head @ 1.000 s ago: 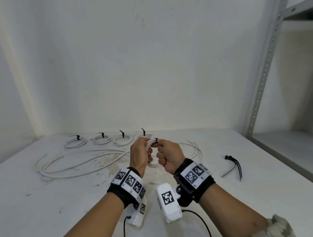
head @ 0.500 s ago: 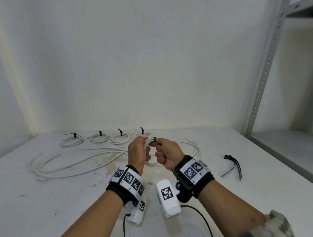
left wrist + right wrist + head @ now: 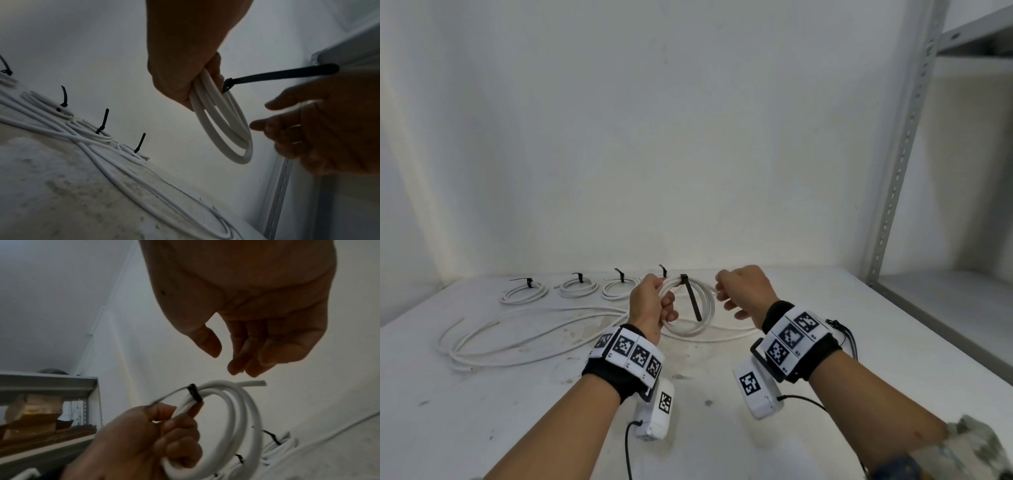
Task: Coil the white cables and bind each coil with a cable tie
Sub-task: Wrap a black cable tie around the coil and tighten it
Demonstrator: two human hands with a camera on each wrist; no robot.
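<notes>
My left hand [image 3: 650, 305] grips a small coil of white cable [image 3: 697, 308] above the table, with a black cable tie [image 3: 693, 301] bound round its top and the tie's tail sticking out. In the left wrist view the coil [image 3: 224, 123] hangs from the fist and the tie's tail [image 3: 283, 75] points right. My right hand [image 3: 743, 291] hovers just right of the coil, fingers loosely curled, holding nothing; in its own view the right hand [image 3: 236, 353] stands apart above the coil [image 3: 232, 418] and tie [image 3: 195, 394].
Several bound coils [image 3: 525, 293] lie in a row along the back of the white table [image 3: 517, 411]. Long loose white cables [image 3: 517, 329] sprawl at the left and run behind my hands. A grey metal shelf frame [image 3: 900, 154] stands at the right.
My right hand has let go of the tie and drawn away to the right. The tie's tail now sticks out free. The left hand still holds the coil.
</notes>
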